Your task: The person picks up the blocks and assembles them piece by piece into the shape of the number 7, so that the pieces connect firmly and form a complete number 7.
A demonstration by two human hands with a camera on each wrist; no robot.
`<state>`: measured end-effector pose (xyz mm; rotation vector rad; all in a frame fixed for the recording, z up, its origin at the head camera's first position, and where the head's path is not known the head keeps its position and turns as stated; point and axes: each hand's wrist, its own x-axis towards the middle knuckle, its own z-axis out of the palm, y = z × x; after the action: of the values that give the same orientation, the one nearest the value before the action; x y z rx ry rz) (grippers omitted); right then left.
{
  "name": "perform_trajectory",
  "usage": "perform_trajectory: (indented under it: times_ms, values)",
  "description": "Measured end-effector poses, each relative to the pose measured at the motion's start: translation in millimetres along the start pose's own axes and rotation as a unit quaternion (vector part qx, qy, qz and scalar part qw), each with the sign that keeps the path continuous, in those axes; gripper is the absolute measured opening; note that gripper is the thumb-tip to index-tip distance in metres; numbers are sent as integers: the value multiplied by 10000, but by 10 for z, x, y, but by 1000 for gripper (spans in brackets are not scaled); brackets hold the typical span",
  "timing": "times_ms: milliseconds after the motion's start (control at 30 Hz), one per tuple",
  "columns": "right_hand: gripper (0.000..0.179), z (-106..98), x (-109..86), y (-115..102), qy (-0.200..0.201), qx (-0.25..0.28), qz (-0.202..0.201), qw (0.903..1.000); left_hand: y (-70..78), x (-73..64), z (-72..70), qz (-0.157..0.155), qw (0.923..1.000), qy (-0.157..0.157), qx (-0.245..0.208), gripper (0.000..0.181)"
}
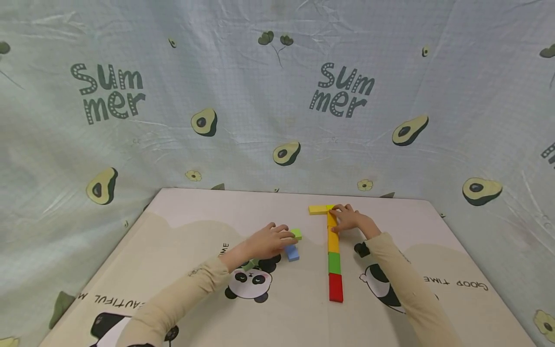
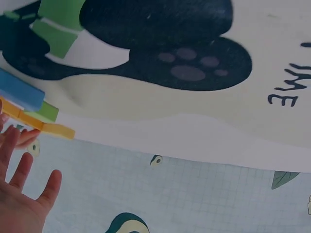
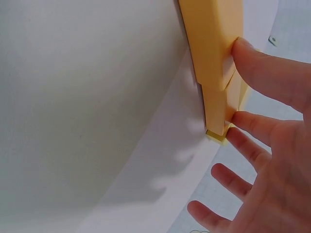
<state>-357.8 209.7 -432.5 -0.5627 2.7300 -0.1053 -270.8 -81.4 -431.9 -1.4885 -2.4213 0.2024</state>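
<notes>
A straight row of wooden blocks lies on the table: a red block point(image 1: 336, 288), a green block point(image 1: 334, 263), a nearer orange block point(image 1: 333, 241) and a farther orange block point(image 1: 332, 220). Yellow blocks point(image 1: 318, 210) form a short crosswise piece at its far end. My right hand point(image 1: 349, 219) touches the far orange part of the row; in the right wrist view its thumb and fingertips lie along the blocks' side, the other fingers spread. My left hand point(image 1: 268, 241) is beside a blue block point(image 1: 292, 254) and a lime green block point(image 1: 297, 234), its fingers extended and overlapping them.
The table point(image 1: 295, 318) wears a cover printed with pandas and lettering. Behind it hangs a pale curtain point(image 1: 243, 96) with avocado prints, close past the table's far edge. Both sleeved forearms reach in from the near side.
</notes>
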Motion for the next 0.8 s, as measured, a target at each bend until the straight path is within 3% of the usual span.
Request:
perform_trajectory:
  times_ms: [500,800]
  values:
    - [69,-9,-11,-28,-104,92,106,9998,62,-65,135,4,9982,-410,443,41]
    - [69,-15,-31,-36,-32,99,114,9999,73,13,115,29,9984,-262,498,34]
